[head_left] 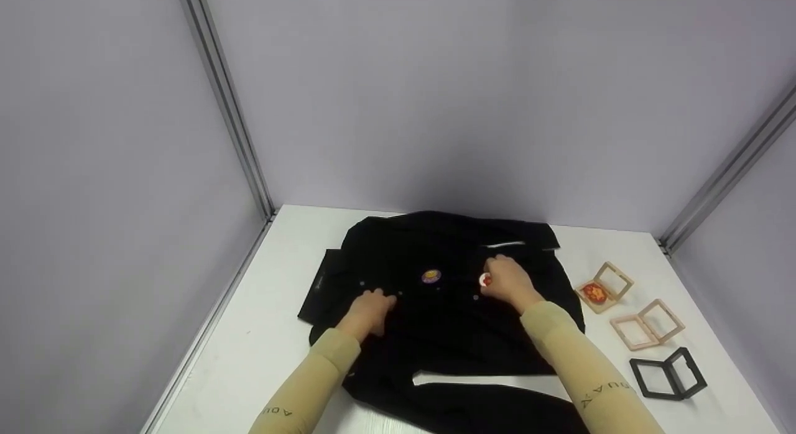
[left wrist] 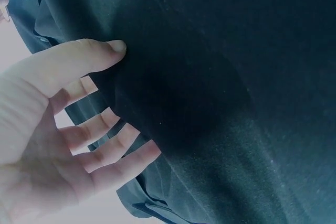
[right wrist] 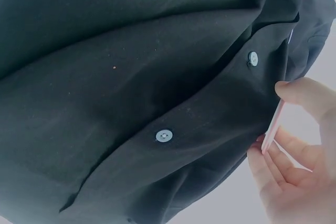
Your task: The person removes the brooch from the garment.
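A black shirt point(head_left: 448, 328) with small pale buttons lies spread over the white table. My left hand point(head_left: 371, 311) is at the shirt's left part. In the left wrist view that hand point(left wrist: 68, 124) grips the cloth, thumb on top and the other fingertips hidden behind its edge. My right hand point(head_left: 510, 281) is over the shirt's right part and pinches a thin round red-and-white disc point(head_left: 485, 280). The right wrist view shows the disc point(right wrist: 273, 127) edge-on between thumb and fingers. A round purple-and-yellow disc point(head_left: 431, 276) lies on the shirt between the hands.
Along the right side of the white table point(head_left: 217, 359) stand a light wooden hinged frame point(head_left: 612, 280) with a red-orange disc point(head_left: 595, 292) in it, a pinkish hinged frame point(head_left: 647, 330) and a black hinged frame point(head_left: 671, 378). Grey walls point(head_left: 435, 110) enclose the table.
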`<state>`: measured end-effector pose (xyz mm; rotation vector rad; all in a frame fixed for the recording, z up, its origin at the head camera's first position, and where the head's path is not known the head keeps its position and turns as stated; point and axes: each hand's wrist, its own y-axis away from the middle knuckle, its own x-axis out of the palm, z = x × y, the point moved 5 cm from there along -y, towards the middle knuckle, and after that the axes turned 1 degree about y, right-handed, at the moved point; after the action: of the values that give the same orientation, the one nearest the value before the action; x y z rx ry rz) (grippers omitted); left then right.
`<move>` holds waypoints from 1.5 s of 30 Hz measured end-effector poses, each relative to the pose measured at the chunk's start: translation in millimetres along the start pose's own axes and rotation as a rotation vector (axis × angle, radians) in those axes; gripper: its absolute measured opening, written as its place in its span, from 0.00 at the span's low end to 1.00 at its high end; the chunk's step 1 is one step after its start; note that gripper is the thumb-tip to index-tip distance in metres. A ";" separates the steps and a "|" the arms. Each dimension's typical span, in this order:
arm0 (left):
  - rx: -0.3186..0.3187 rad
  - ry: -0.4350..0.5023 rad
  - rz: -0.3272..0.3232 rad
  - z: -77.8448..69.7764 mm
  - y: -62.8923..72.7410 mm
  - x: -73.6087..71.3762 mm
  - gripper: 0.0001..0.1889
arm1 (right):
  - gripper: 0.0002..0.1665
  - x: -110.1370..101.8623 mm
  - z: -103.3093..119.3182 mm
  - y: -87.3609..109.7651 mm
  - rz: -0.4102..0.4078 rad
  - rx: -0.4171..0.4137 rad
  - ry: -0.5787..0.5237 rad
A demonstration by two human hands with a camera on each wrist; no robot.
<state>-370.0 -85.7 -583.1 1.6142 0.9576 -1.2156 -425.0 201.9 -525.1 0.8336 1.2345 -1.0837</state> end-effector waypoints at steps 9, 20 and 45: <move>0.015 -0.013 -0.001 1.8 -0.5 0.2 0.29 | 0.17 -5.1 1.2 2.0 -0.028 -0.028 -0.017; 0.012 -0.037 0.009 -0.3 1.6 0.6 0.28 | 0.16 -8.8 4.3 5.6 -0.042 -0.043 -0.031; 0.044 -0.179 -0.024 -21.1 -17.6 -32.7 0.23 | 0.16 -11.9 7.3 7.0 -0.020 -0.032 -0.058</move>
<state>-387.4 -62.5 -551.8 1.5024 0.8435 -1.3811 -416.0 199.4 -512.6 0.7614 1.2108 -1.0946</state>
